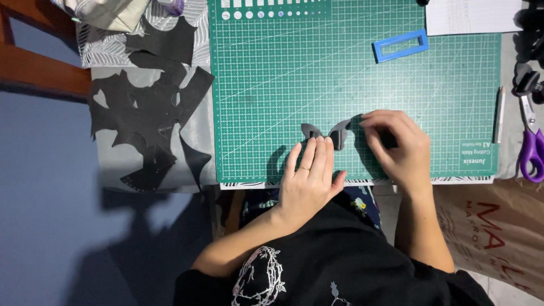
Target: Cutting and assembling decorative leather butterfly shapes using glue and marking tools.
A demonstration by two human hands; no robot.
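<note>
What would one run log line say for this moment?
left hand: flat on grey piece | right hand: pinching its right end | base: green mat

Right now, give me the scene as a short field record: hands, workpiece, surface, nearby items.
left hand: flat, fingers pressing the dark cutout
right hand: fingertips pinching the cutout's right end
workpiece: dark grey bat-shaped cutout, lying on the mat
surface: green cutting mat with grid
left of mat: black scrap pieces
on mat, top: blue rectangular frame
right of mat: pencil, purple-handled scissors
</note>
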